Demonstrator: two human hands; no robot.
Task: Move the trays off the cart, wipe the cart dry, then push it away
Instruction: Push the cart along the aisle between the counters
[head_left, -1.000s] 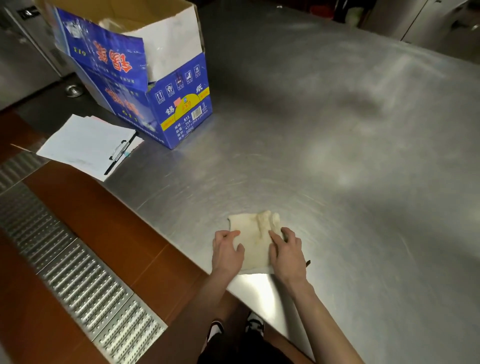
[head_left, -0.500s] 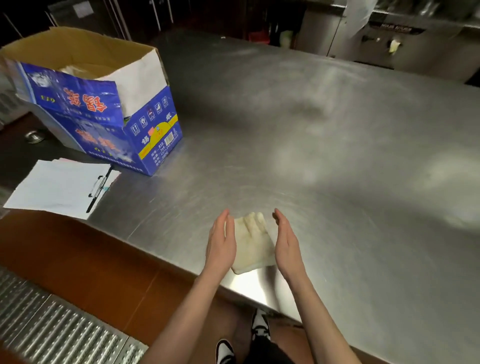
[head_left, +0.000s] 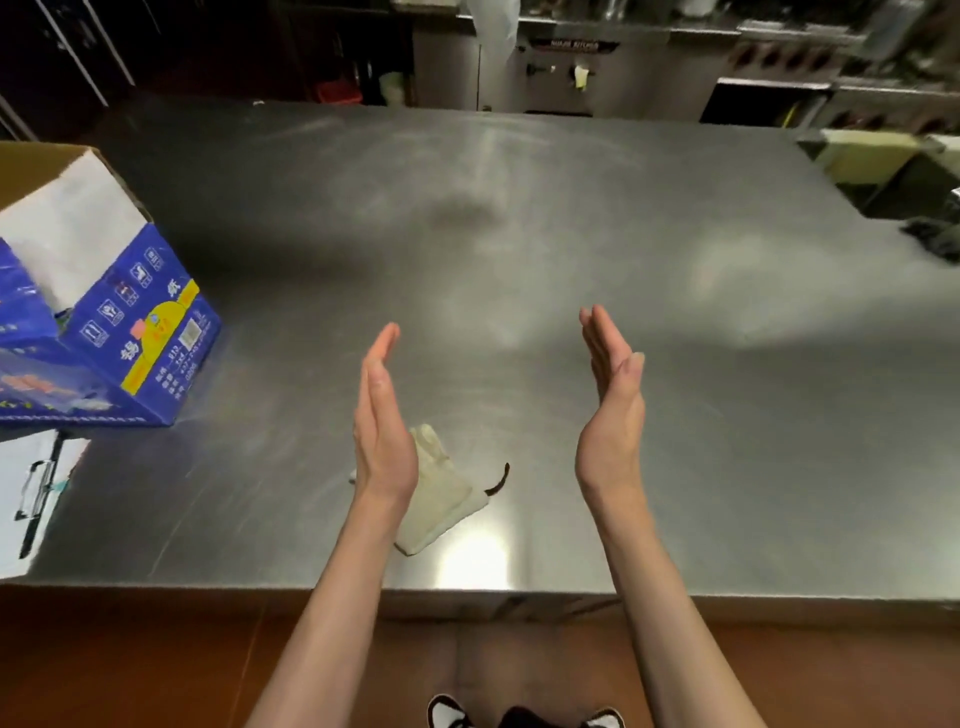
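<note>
2 flat, empty hands, left hand (head_left: 383, 426) and right hand (head_left: 612, 410), above folded cloth (head_left: 441, 493).

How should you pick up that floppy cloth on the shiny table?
Probably by the cloth's free right edge, coming from above and the right with the right hand. It lies flat and folded on the steel table, so fingers would have to pinch an edge up. The left hand hides its left part, and both hands are raised, holding nothing.
</note>
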